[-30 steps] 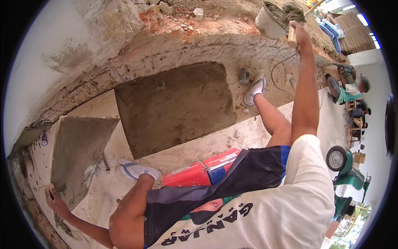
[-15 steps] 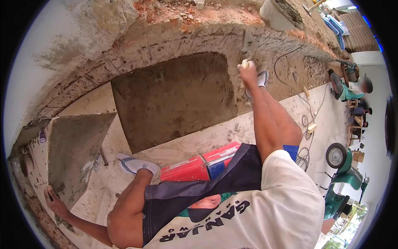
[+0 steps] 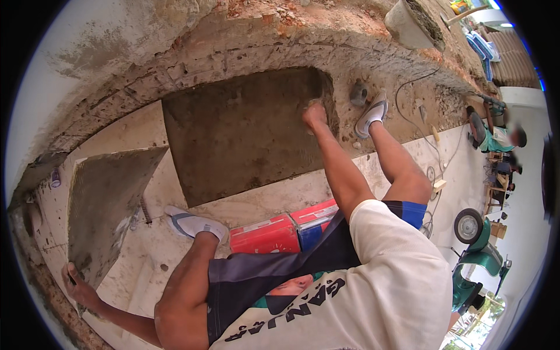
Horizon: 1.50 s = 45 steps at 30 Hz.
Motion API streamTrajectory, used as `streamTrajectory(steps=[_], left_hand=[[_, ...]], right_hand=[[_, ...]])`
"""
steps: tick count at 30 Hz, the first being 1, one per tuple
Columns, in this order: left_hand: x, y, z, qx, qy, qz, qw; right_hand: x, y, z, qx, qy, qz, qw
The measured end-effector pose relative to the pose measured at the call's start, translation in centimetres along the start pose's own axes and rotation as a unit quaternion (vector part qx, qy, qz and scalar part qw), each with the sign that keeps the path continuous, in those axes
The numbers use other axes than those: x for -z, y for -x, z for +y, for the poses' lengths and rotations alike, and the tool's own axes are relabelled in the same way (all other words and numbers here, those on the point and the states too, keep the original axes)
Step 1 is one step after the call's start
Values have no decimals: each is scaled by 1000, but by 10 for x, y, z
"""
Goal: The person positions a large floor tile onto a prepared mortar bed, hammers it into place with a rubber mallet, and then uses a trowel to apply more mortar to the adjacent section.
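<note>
My right hand (image 3: 315, 115) rests with fingers curled at the far right corner of a dark grey mortar bed (image 3: 245, 134) set into the floor. It seems to press a handful of mortar there. My left hand (image 3: 79, 286) grips the lower edge of a large tile (image 3: 105, 204), which is tilted up on its side and coated with grey mortar. I squat over a red box (image 3: 265, 233), with white shoes (image 3: 192, 221) either side of the bed.
A rough brick and plaster wall base (image 3: 262, 35) runs behind the bed, with a mortar bucket (image 3: 408, 26) on it. A cable (image 3: 414, 93) trails over the floor at right. A green scooter (image 3: 478, 256) and a seated person (image 3: 501, 137) are further right.
My right hand has come down from the bucket at the top right to the corner of the mortar bed. My left hand has stayed on the tile's edge.
</note>
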<state>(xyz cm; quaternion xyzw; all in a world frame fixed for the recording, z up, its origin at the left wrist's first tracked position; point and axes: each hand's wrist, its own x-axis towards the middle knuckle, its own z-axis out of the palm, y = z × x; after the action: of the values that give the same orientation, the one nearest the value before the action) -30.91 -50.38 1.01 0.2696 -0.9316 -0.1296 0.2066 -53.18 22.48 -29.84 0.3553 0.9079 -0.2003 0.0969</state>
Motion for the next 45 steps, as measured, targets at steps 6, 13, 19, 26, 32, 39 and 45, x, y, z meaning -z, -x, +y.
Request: streamTrajectory(steps=[6,13,19,26,32,39,45], left_hand=[[3,5,27,12,-9,-16,1000],[2,8,30,5,30,-7,1000],[-2,8,33,-6,21,11,1000],[4,14,29,-9,0,19,1000],[1,11,32,14,9,12,1000],[4,5,11,7,-10,-8,1000],[1,6,36,29,-8,10,1000]], right_hand=[[-13,77,-52,55,-6,-76,996],[-7,64,-56,98,-28,-78,992],[-47,96,-96,122,-41,-77,989],[-72,145,-149,135,-38,-152,978],[-83,172,-169,182,-43,-181,966],[-54,162,-159,216,-7,-204,955],[-31,136,-131,259,-86,-212,939]])
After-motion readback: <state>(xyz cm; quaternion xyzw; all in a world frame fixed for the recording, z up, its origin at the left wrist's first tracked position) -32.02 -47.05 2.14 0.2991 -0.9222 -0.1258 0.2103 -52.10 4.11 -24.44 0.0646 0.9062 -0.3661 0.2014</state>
